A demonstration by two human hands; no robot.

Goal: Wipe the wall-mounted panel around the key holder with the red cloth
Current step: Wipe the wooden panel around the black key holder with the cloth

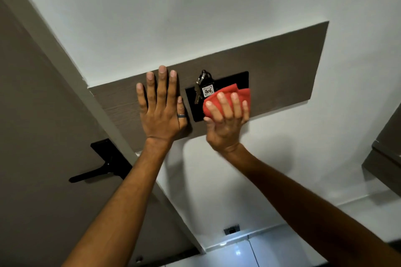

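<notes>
**Trainee:** Two hands are up on the wall here. What is each one doing?

**Supervisor:** Your left hand (161, 108) lies flat on the brown wall-mounted panel (282, 67), fingers (162, 84) spread apart and holding nothing; it looks like a brace. Your right hand (225, 119) has the red cloth (230, 93) bunched under it, fingers curled together and clamped on the cloth, pressing it onto the right half of the black key holder (230, 78) plate.

**Trainee:** So the cloth sits on the plate, not on the wood?

**Supervisor:** Mostly, yes, with its right edge reaching the panel. The job, as I read it, is the wood around the plate, and a long stretch to the right looks untouched.

**Trainee:** How do I do this stroke well?

**Supervisor:** Flatten the cloth so more of it meets the surface, then trace the plate's edge with steady pressure. Mind the keys (198, 91) and the numbered tag (207, 91) hanging just left of the cloth; I judge a sideways swipe could knock them swinging or off their hook.

**Trainee:** And the left hand?

**Supervisor:** It covers panel that needs wiping too, so shift it when you work that side.
</notes>
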